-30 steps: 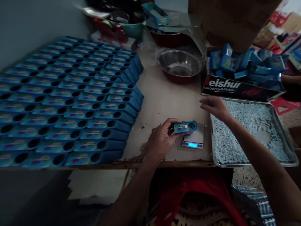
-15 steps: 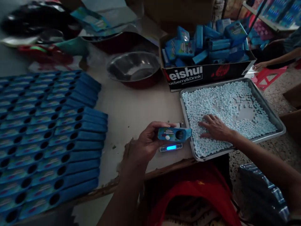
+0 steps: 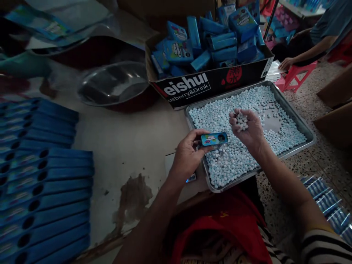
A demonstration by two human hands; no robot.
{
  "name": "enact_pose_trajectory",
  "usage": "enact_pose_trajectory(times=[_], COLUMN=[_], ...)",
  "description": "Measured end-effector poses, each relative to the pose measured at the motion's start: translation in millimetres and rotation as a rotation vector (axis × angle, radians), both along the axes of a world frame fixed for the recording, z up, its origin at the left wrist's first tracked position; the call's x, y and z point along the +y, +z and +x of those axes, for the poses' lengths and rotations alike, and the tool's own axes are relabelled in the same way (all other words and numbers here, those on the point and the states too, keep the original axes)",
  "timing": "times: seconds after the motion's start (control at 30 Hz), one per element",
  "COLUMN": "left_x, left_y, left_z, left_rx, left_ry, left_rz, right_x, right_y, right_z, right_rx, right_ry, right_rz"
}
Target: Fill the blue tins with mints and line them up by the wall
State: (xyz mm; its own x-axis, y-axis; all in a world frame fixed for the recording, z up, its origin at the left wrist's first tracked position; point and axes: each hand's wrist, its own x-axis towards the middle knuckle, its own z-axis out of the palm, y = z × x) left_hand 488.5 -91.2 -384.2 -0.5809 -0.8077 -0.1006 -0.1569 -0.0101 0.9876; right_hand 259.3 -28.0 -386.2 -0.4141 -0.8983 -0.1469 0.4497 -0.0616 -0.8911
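My left hand (image 3: 189, 152) grips a small blue candy box (image 3: 214, 138) with a dark round hole in the side facing me. It is held over the left edge of a metal tray (image 3: 291, 153) spread with small pale blue and white candies (image 3: 233, 161). Above the tray, my right hand (image 3: 249, 128) is cupped, palm up, around a small heap of candies (image 3: 242, 121). A digital scale (image 3: 191, 178) lies on the table, mostly hidden under my left wrist.
Rows of blue boxes with holes (image 3: 52, 194) stand at the left. A carton (image 3: 198, 88) heaped with blue boxes sits behind the tray, a metal bowl (image 3: 115, 86) beside it. Another person's hand (image 3: 286, 63) is by a pink stool (image 3: 301, 77).
My right hand has lifted from the candies and turned up with a handful. The box in my left hand has moved off the scale to the tray edge. The view has shifted right.
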Motion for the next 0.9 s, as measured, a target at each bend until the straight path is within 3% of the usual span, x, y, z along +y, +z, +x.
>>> enact_pose_trajectory(times=[0.17,0.33,0.53,0.7,0.8,0.9], left_x=[3.9,5.6,-1.6,-12.9,-13.9,-11.3], left_y=[-9.8,-9.7,-4.9,-9.4,-18.3,-28.8], left_z=[0.8,0.7,15.4,71.4,108.0,128.4], left_rx=[0.106,0.149,0.183,0.223,0.191,0.158], left_ry=[0.061,0.081,0.087,0.186,0.239,0.253], left_rz=[0.110,0.117,0.127,0.121,0.153,0.167], right_x=[-13.6,-22.3,-29.9,-21.0,-14.0,-8.5], right_y=[28.3,31.0,8.4,-16.9,-30.5,-37.4], right_z=[44.0,69.6,25.9,-18.5,-31.0,-34.6], right_rx=[0.004,0.175,0.160,0.129,0.111,0.072], right_ry=[-0.120,-0.151,-0.148,-0.106,-0.099,-0.155], right_rz=[-0.104,-0.090,-0.032,0.102,0.185,0.198])
